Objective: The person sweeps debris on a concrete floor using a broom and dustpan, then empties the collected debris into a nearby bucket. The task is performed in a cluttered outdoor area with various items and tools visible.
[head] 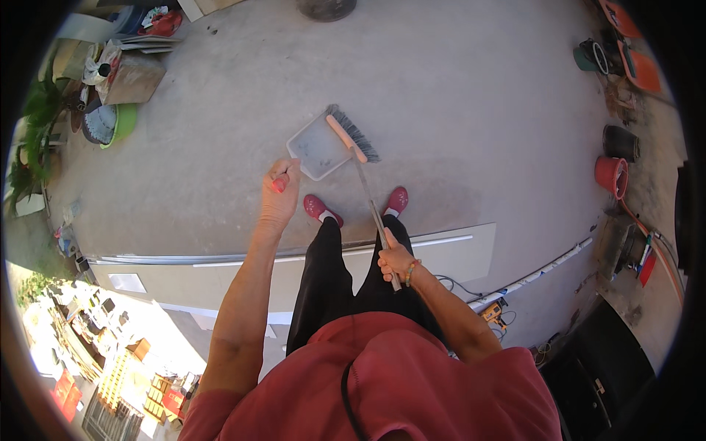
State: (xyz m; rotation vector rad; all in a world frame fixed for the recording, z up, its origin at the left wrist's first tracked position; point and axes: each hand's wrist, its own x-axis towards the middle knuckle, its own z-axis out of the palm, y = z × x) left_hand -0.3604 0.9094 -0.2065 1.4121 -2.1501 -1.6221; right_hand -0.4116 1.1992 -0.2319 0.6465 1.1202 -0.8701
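Note:
My left hand (283, 187) is closed around a red-ended handle (280, 183), which seems to belong to the dustpan below it. The light grey dustpan (319, 144) rests on the concrete floor ahead of my feet, with some dark bits in its pan. Along the pan's far right edge lies a broom head (347, 139) with an orange back and dark bristles. From it a metal broom handle (370, 201) slants down to my right hand (395, 258), which grips it near its top end in front of my right thigh.
Long boards (430, 259) and a white pipe (535, 275) lie around my legs. A yellow power tool (493, 313) and cables lie to the right. A red bucket (611, 175) and a black bucket (619, 142) stand along the right side. At upper left are a green basin (126, 124) and a cardboard box (135, 77).

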